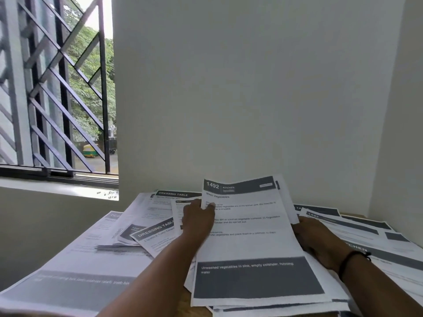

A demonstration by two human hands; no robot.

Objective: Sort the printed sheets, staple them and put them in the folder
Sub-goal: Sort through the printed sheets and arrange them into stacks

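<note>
A printed sheet headed "1492 Kitchen, Wash Vegetables" (251,225) is raised in the middle, on top of a small stack of sheets. My left hand (199,218) pinches its upper left edge, thumb on the printed face. My right hand (318,239) grips the stack's right side from underneath, a black band on its wrist. More printed sheets lie spread on the table: "Dressing Table" pages (155,232) to the left and "Kitchen" pages (366,236) to the right. No stapler or folder is in view.
The table stands in a corner, with a white wall (251,88) close behind and another on the right. A barred window (57,88) with a sill is at the left. A large sheet (75,271) overhangs the table's near left.
</note>
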